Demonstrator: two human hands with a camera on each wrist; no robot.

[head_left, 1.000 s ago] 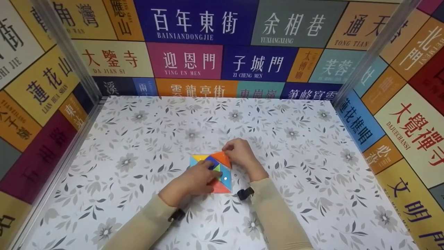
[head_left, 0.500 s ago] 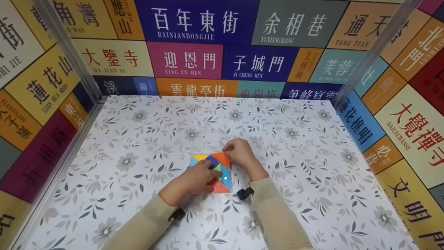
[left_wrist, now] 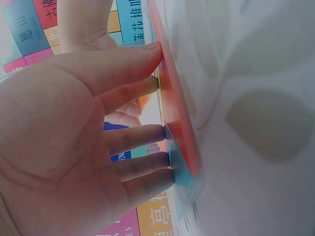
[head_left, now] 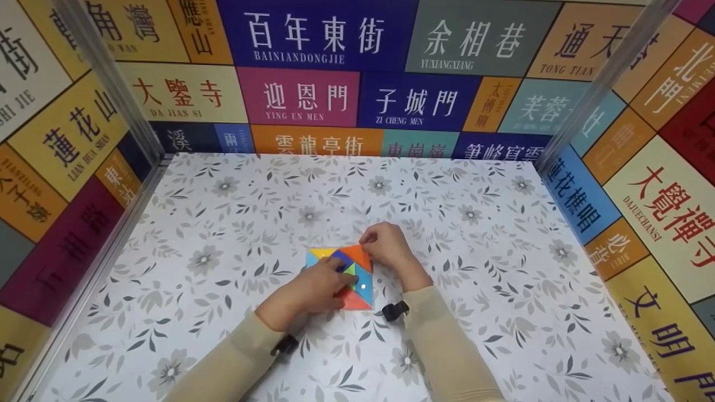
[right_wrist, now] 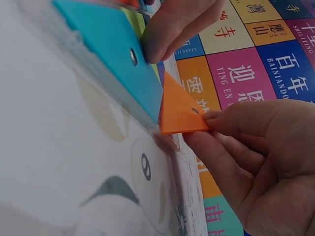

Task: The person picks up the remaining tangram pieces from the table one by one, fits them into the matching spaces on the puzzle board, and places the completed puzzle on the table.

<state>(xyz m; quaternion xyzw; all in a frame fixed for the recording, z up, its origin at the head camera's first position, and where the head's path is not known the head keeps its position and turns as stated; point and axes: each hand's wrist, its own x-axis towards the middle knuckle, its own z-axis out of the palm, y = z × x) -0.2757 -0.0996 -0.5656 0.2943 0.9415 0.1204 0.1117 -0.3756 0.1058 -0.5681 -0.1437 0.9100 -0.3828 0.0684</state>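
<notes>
A tangram of coloured flat pieces sits in a shallow clear tray [right_wrist: 106, 88] on the table. Its yellow piece [head_left: 319, 253], dark blue piece [head_left: 342, 258], light blue piece [head_left: 366, 277] and red piece [head_left: 360, 303] show around my left hand [head_left: 315, 287]. That hand lies over the pieces with fingers spread, fingertips resting on them, hiding part of the tangram. My right hand [head_left: 388, 245] pinches the corner of an orange triangle [right_wrist: 179, 109] between thumb and index finger. In the right wrist view the triangle is tilted up, its other end at the light blue piece's tip.
The table [head_left: 251, 223] has a white cover printed with grey flowers and leaves. Panels with coloured street-name signs [head_left: 313, 33] stand at the back and both sides. Clear corner posts [head_left: 609, 78] join the panels.
</notes>
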